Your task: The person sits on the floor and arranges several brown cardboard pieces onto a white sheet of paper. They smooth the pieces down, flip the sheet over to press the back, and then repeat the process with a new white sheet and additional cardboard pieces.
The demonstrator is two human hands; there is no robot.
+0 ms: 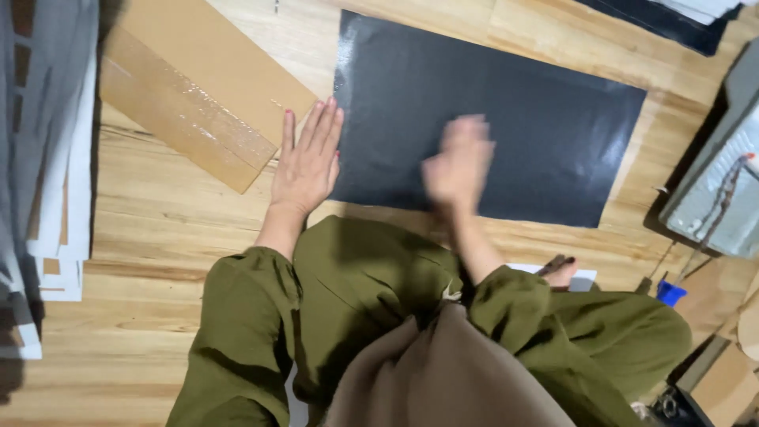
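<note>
A black sheet (pixel 506 134) lies flat on the wooden floor (pixel 158 229), directly ahead of the seated person's knees, its long edges running slightly askew to the floorboards. The left hand (pixel 307 162) rests palm down at the sheet's left edge, fingers straight and held close together, the fingertips pointing away from the body; the palm sits partly on the floor and partly on the sheet's border, and the hand grips nothing. The right hand (pixel 457 166) is over the lower middle of the sheet, near its front edge, and is blurred; whether its fingers are spread or closed cannot be told, nor whether it touches the surface. Both forearms emerge from olive-green sleeves (pixel 237 316). A flattened strip of cardboard (pixel 198 87) with shiny tape along one side lies just left of the left hand, its corner close to the fingers. A stack of white and grey boards (pixel 55 198) stands along the left margin. At right, a grey tray-like object (pixel 719 190) sits well apart from the sheet, with a small blue item (pixel 670 293) on the floor below it.
</note>
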